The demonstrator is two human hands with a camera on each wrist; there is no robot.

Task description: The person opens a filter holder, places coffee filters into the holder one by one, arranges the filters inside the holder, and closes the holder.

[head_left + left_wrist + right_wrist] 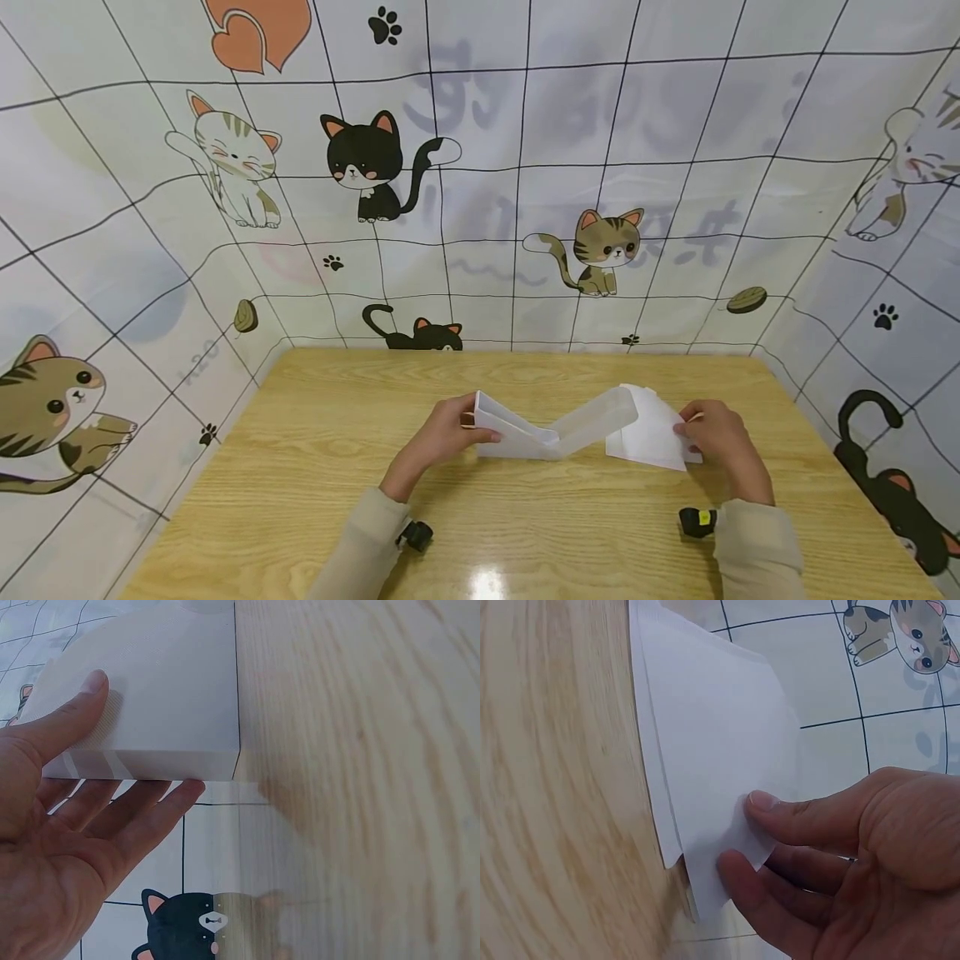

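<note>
While your left hand (pixel 446 433) held the white box (pixel 517 443) by its left end, thumb on the broad side and fingers along the narrow edge, your right hand (pixel 716 433) pinched the white flap (pixel 648 433) between thumb and finger. Both grips were engaged. The box lay between your hands, just above or on the table (pixel 487 517); which of the two, you could not have told from these views. Just right of your left grip, its walls stood up and its top gaped. Farther toward your right grip, a pale panel (pixel 600 421) rose at a slant from the box's far end, and its upper edge met or overlapped the flap. Whether panel and flap were one piece was unclear.

As far as could be judged, you were partway through the folding: the part by your left hand had its shape, and creases showed in the part by your right. Closing seemed to be left, since the panel leaned away from the box and the flap beside your right fingers spread outward, not tucked in anywhere.
</note>
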